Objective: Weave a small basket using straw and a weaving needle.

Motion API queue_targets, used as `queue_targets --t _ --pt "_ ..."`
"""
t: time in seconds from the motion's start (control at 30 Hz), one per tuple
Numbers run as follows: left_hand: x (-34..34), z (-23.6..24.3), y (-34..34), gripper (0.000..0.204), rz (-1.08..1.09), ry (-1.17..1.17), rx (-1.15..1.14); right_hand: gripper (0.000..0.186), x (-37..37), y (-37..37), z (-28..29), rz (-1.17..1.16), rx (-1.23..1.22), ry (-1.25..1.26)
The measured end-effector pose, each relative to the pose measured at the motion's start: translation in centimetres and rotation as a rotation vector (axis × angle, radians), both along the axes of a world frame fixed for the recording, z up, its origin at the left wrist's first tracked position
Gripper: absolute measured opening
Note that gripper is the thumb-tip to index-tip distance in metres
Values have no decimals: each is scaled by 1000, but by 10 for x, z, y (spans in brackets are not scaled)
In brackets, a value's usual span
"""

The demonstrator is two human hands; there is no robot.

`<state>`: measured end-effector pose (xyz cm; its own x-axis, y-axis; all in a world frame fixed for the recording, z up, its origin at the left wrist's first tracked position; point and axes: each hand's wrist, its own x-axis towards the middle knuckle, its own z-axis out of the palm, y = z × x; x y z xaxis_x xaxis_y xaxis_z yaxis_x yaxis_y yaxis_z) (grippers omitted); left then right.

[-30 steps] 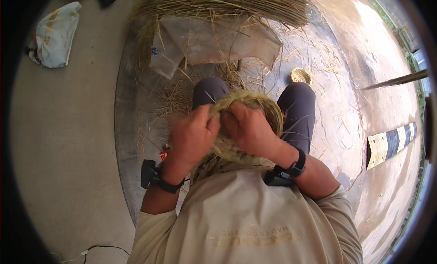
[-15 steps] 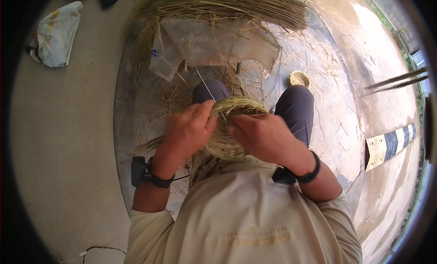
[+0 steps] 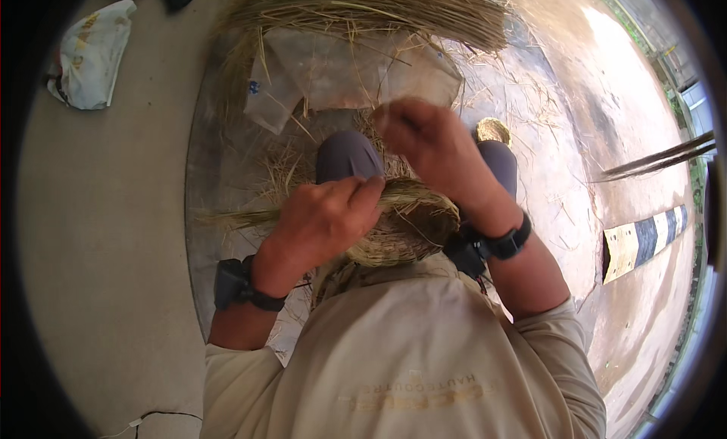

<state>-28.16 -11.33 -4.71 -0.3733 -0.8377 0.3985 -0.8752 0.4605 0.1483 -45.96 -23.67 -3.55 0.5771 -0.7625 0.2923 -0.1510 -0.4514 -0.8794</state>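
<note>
Coiled straw basket (image 3: 401,231) under clamped left hand (image 3: 322,219); right hand (image 3: 428,140) pinched shut above.

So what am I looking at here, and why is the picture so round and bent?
There is no machine: a person wears a wide-angle camera on the head, looking down, which bends straight edges. You see their own arms and knees. The left hand grips a half-woven straw basket in the lap. The right hand is lifted above it, blurred, so what it pinches is unclear. On the ground mat lie a straw bundle, a clear plastic sheet and a small woven coil. A white bag lies off to the left.
</note>
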Motion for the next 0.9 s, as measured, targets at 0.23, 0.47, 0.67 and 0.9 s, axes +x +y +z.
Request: queue_targets --t 0.23,0.47,0.67,0.9 --pt "31 2 -2 30 80 -82 -43 30 -40 19 43 268 960 -957" --pt "158 18 27 29 499 -159 25 16 -154 9 46 -104 -394 494" --pt "254 22 77 28 803 -250 126 23 -406 -93 -30 -662 -667 743" --pt "268 15 123 22 989 -261 271 45 -595 -124 -43 -1426 20 1394"
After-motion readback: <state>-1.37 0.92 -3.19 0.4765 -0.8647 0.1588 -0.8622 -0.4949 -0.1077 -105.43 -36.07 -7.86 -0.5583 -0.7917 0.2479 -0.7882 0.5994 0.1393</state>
